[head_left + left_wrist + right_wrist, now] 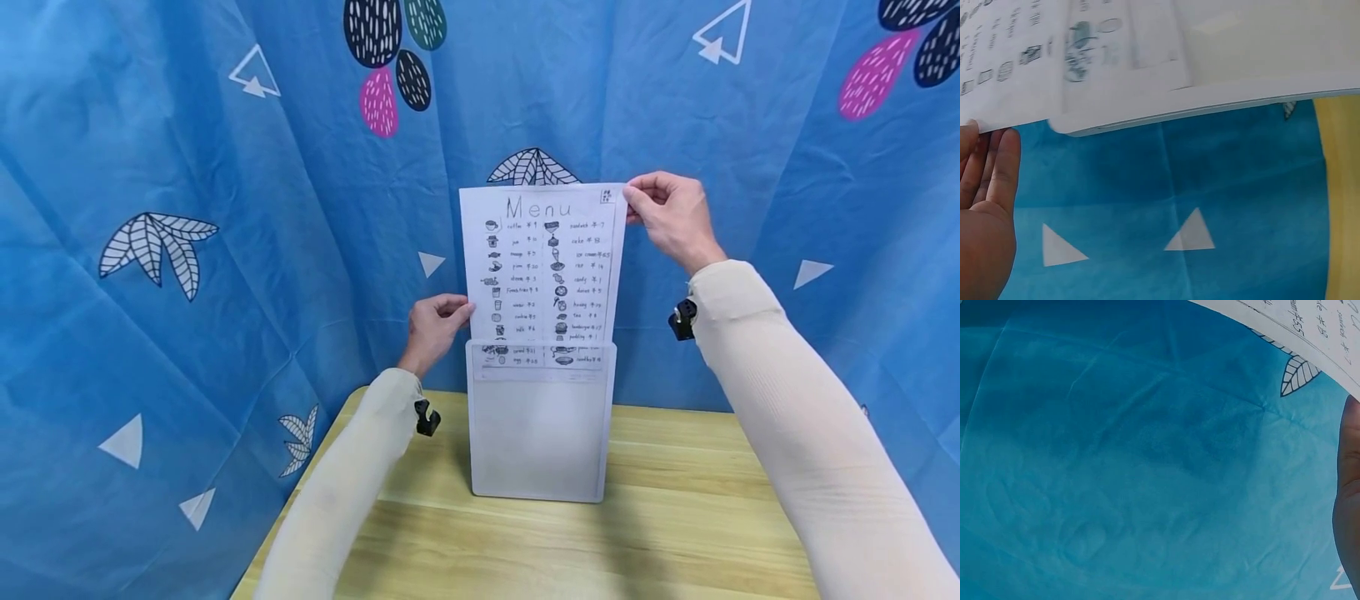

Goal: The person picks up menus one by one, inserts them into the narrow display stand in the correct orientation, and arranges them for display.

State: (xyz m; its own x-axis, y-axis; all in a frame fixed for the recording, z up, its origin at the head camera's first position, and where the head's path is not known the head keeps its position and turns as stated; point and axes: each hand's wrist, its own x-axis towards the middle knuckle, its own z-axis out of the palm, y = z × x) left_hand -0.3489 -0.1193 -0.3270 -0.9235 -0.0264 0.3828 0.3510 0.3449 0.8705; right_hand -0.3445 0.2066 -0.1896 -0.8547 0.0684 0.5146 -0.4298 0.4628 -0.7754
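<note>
A white paper menu [543, 283] with drawn food items and prices stands upright, its lower end inside a clear plastic sign holder [537, 442]. Frosted and rectangular, the holder stands on the table. My right hand [672, 218] pinches the menu's top right corner between thumb and fingers. At the left edge, just above the holder's rim, my left hand [435, 332] pinches the paper. The left wrist view shows the sheet's bottom part [1119, 44] behind the clear front, with the left thumb and fingers at its edge. Only part of the right hand [1349, 487] shows in the right wrist view.
The wooden table [675, 492] has a light yellow grain, and its left edge runs diagonally toward the front. A blue patterned curtain [315, 208] hangs behind and along the left side. Black clips [427, 417] sit at both wrists over pale sleeves.
</note>
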